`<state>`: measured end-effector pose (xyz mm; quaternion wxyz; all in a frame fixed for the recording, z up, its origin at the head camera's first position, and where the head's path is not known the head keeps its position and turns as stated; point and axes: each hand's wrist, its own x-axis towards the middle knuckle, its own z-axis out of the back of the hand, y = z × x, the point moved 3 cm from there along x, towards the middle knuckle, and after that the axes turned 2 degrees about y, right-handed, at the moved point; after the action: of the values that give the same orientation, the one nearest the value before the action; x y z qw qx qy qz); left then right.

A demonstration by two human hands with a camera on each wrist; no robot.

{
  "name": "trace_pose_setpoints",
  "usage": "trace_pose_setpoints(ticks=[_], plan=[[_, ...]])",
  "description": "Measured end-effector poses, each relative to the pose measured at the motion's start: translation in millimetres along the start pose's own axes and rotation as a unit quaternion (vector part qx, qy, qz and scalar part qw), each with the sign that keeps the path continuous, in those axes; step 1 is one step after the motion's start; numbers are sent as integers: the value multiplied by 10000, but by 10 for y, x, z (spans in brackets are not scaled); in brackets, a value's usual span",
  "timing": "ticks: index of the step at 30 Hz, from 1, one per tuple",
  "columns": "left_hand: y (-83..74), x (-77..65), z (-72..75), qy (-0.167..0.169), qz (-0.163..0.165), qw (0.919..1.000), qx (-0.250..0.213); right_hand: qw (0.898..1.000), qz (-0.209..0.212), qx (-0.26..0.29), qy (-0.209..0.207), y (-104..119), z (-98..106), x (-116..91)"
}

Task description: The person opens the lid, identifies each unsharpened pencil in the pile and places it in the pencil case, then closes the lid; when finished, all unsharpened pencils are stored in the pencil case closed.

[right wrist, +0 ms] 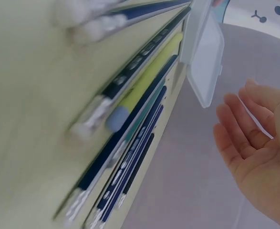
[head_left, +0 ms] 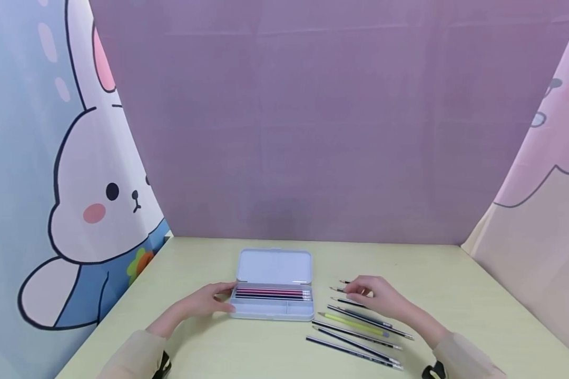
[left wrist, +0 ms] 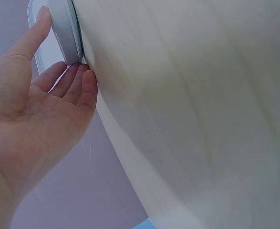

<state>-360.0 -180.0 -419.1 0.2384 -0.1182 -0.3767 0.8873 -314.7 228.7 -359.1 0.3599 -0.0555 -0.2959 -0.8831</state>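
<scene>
A pale blue pencil case (head_left: 258,309) lies on the table with its lid (head_left: 275,266) raised at the back. Several red and black pencils (head_left: 271,294) lie side by side in its rear compartment. My left hand (head_left: 206,302) holds the case's left end, thumb at the front and fingers at the side, as the left wrist view also shows. To the right, several dark pencils (head_left: 351,355) and a yellow pencil-shaped item (head_left: 353,323) are spread out. Over the far pencils hovers my right hand (head_left: 381,299), its fingers loosely bent; in the right wrist view they hold nothing.
The pale yellow table (head_left: 246,350) ends at a purple cloth (head_left: 303,131) hanging behind it. Printed curtains with cartoon animals (head_left: 99,200) hang on both sides. In the case, a front compartment with a small divider (head_left: 287,307) runs before the pencils.
</scene>
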Motion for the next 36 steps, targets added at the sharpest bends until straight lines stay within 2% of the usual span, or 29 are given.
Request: trace_pose_setpoints(ticks=[13, 21, 26, 32, 36], plan=[[-3, -1, -3, 65, -179, 9998, 57, 9999, -101, -66, 5, -115, 48, -333], [-20, -4, -1, 63, -80, 9999, 117, 9998, -149, 98, 94, -191, 67, -485], [-17, -4, 3, 53, -102, 9999, 94, 9998, -137, 67, 106, -245, 57, -553], [-17, 2, 4, 76, -119, 9998, 132, 9997, 185, -56, 117, -253, 28, -588], [-30, -5, 5, 91, -146, 9998, 84, 9998, 86, -43, 198, -280, 9, -603]])
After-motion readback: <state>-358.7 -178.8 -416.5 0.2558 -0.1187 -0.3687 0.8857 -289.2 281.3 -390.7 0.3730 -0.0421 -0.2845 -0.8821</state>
